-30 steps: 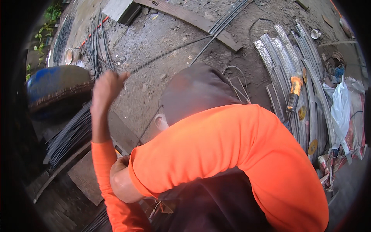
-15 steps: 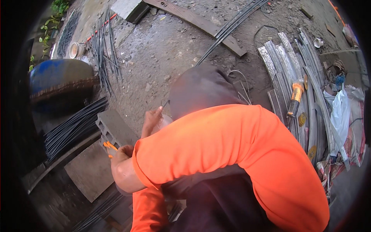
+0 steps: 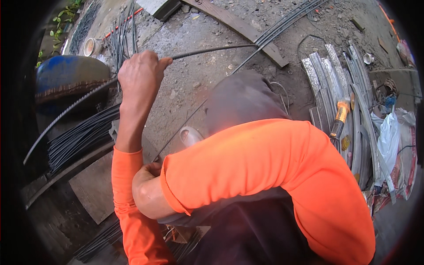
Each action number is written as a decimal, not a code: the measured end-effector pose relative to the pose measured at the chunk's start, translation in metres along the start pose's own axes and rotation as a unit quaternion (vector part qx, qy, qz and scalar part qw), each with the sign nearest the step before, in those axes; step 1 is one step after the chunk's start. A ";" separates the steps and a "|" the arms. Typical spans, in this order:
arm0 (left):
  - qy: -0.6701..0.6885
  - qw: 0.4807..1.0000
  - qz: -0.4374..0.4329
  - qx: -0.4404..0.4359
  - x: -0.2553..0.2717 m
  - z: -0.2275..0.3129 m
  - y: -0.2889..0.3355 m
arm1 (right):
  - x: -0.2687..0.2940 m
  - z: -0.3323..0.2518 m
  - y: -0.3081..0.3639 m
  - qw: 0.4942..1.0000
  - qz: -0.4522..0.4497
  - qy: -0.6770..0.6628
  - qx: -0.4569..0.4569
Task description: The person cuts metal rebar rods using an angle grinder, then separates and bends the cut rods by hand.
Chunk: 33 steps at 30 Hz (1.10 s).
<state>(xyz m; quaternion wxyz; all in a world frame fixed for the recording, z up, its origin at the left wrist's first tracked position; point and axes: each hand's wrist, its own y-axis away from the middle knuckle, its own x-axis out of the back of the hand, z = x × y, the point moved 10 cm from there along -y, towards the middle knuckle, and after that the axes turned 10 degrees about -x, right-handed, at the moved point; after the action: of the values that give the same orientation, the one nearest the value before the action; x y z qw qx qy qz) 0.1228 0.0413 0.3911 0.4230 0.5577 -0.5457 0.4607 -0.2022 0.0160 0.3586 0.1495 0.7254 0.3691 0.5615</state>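
Note:
My left hand [image 3: 140, 75] is raised, its fist closed round a long ribbed steel rebar [image 3: 207, 51]. The bar slants from the lower left up toward the bundle at upper right, its near part bending downward. My right hand [image 3: 148, 171] is low, beyond my bent orange sleeve, with fingers curled. The end of a thin steel rod [image 3: 181, 128] meets its fingertips. What its palm holds is hidden. Just past it lies a grey hollow concrete block [image 3: 147, 143], mostly covered by my arm. My covered knee [image 3: 243, 101] is in front of me.
A pile of metal strips [image 3: 324, 84] with a yellow-and-black angle grinder [image 3: 340, 117] lies at right, beside a white plastic bag [image 3: 388, 137]. Black bars [image 3: 75, 141] and a blue drum [image 3: 70, 73] are at left. A wooden plank [image 3: 238, 24] lies across the ground ahead.
My left hand has risen up and to the left from near the block, bringing the rebar up. The orange-handled tool seen at my right hand is out of sight now.

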 end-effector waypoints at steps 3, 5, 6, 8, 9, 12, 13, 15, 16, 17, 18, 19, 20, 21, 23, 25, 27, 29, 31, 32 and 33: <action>0.010 0.998 -0.019 0.052 -0.036 -0.025 0.024 | 0.004 0.015 0.030 1.000 0.008 -0.001 0.020; 0.104 0.971 -0.152 0.155 -0.114 -0.059 0.065 | 0.000 0.024 0.039 1.000 0.011 0.000 0.029; 0.185 0.942 -0.207 0.190 -0.156 -0.087 0.107 | 0.008 0.018 0.044 0.999 0.024 0.003 0.038; 0.340 0.876 -0.247 0.237 -0.243 -0.097 0.185 | 0.011 0.018 0.045 0.999 0.036 -0.002 0.034; 0.399 0.847 -0.235 0.261 -0.271 -0.097 0.223 | 0.014 0.018 0.048 0.998 0.047 -0.008 0.034; 0.500 0.778 -0.166 0.344 -0.328 -0.057 0.258 | 0.017 0.048 0.087 0.992 0.091 -0.084 0.038; 0.470 0.788 -0.151 0.368 -0.326 -0.075 0.298 | 0.033 0.040 0.101 0.984 0.116 -0.105 0.088; 0.490 0.768 -0.078 0.405 -0.333 -0.067 0.309 | 0.041 0.050 0.124 0.974 0.122 -0.150 0.120; 0.492 0.765 -0.062 0.411 -0.338 -0.058 0.305 | 0.040 0.057 0.125 0.974 0.115 -0.160 0.115; 0.497 0.755 -0.057 0.424 -0.341 -0.051 0.300 | 0.040 0.063 0.126 0.976 0.108 -0.157 0.105; 0.503 0.746 -0.053 0.434 -0.343 -0.049 0.294 | 0.041 0.071 0.126 0.979 0.105 -0.151 0.088; 0.495 0.746 -0.038 0.445 -0.344 -0.065 0.304 | 0.044 0.066 0.124 0.984 0.101 -0.125 0.080; 0.466 0.752 -0.008 0.465 -0.344 -0.086 0.314 | 0.046 0.058 0.118 0.988 0.100 -0.092 0.071; 0.443 0.756 0.020 0.482 -0.347 -0.105 0.320 | 0.043 0.049 0.108 0.992 0.094 -0.058 0.057; 0.368 0.786 0.052 0.494 -0.329 -0.159 0.266 | 0.038 0.045 0.101 0.996 0.088 -0.018 0.018; 0.298 0.808 0.096 0.499 -0.253 -0.273 0.257 | 0.042 0.020 0.096 0.993 0.103 0.002 0.049; 0.124 0.868 0.171 0.449 -0.157 -0.330 0.198 | 0.039 0.025 0.091 0.994 0.100 -0.018 0.037; 0.092 0.839 0.250 0.474 -0.108 -0.305 0.121 | 0.028 0.062 0.078 0.994 0.088 -0.056 -0.013; 0.227 0.822 0.293 0.432 -0.097 -0.325 0.124 | 0.035 0.053 0.081 0.994 0.106 -0.020 -0.011; 0.292 0.829 0.268 0.396 -0.115 -0.302 0.106 | 0.033 0.059 0.079 0.994 0.104 -0.025 -0.017; 0.358 0.829 0.241 0.356 -0.138 -0.263 0.086 | 0.031 0.068 0.076 0.993 0.109 -0.034 -0.030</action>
<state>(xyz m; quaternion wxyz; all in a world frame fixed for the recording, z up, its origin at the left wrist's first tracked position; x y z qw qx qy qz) 0.0256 0.3233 0.3112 0.2361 0.3167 -0.2714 0.8777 -0.1086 -0.0007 0.4065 0.1218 0.7750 0.2659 0.5602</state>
